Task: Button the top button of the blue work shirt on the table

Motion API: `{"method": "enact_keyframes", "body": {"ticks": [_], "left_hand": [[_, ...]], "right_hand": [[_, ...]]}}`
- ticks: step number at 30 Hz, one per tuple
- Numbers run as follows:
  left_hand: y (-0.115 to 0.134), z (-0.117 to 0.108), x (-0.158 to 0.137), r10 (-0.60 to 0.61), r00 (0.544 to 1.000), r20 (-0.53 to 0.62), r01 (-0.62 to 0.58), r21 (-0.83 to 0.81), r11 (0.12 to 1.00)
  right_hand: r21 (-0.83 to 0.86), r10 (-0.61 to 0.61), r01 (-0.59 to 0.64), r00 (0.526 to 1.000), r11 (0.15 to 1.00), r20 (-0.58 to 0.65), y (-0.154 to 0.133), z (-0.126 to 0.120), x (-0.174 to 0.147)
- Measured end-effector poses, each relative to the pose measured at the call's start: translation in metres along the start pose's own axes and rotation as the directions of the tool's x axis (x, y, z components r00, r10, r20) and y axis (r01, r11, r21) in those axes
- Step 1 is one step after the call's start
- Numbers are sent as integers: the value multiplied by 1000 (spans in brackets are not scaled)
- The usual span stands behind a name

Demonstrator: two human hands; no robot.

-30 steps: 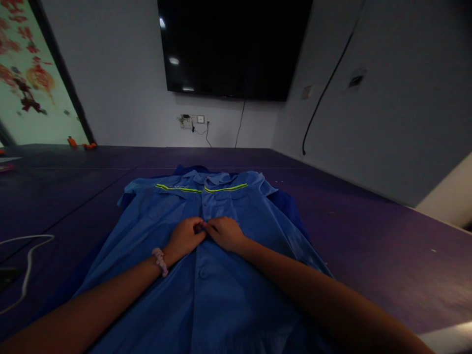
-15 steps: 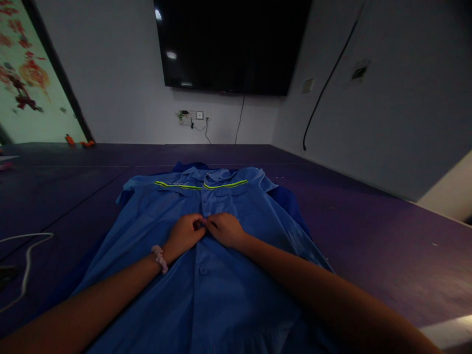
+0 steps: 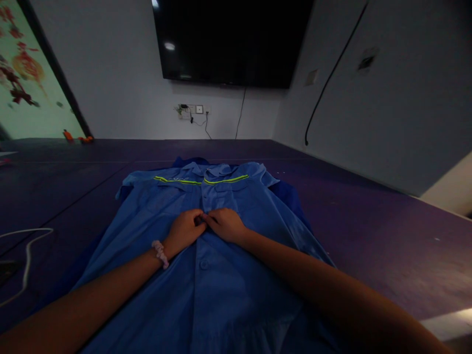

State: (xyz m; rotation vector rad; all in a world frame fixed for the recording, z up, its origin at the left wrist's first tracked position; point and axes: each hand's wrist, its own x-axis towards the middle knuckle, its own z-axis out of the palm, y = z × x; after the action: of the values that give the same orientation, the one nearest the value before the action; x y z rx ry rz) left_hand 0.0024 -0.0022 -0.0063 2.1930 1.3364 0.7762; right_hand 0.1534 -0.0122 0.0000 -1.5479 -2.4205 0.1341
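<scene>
A blue short-sleeved shirt (image 3: 236, 290) with yellow-green stripes across the chest lies spread out, its collar pointing away from me. My left hand (image 3: 186, 229), with a pale scrunchie (image 3: 160, 254) on the wrist, pinches the front placket around mid-chest. Meeting it there from the other side, my right hand (image 3: 225, 225) has its thumb and fingers closed on the same strip. The fingertips touch or nearly touch, and whatever button lies between them is hidden. One button (image 3: 204, 265) shows lower on the placket, nearer to me.
Darker blue cloth (image 3: 289, 201) shows beneath the shirt. Purple flooring (image 3: 368, 236) stretches around it. A white cable (image 3: 27, 260) curls at the left. A black screen (image 3: 236, 44) hangs on the far wall, above sockets with cords. Small orange objects (image 3: 68, 135) stand far left.
The view has tilted slightly, so the scene sits a little higher. Both hands stay at the same spot on the placket, with only slight finger movement.
</scene>
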Motion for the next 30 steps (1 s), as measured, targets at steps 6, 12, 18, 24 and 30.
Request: {"method": "enact_keyframes", "body": {"ticks": [6,12,18,24,30], "left_hand": [[0,0,0,3,1000,0,-3,34,999],[-1,0,1,8,1000,0,-8,48,999],[-3,1,1,25,1000,-3,-25,56,998],[0,-1,0,30,999,10,-31,71,997],[2,-2,-1,33,999,11,-34,83,996]], "right_hand": [[-11,9,-9,1000,1000,7,0,0,0],[-5,3,-3,1000,1000,8,0,0,0],[-3,3,-3,1000,1000,10,2,2,1],[-9,-14,14,1000,1000,-2,1,0,0],[-8,5,-5,1000,1000,29,-1,-3,-1]]}}
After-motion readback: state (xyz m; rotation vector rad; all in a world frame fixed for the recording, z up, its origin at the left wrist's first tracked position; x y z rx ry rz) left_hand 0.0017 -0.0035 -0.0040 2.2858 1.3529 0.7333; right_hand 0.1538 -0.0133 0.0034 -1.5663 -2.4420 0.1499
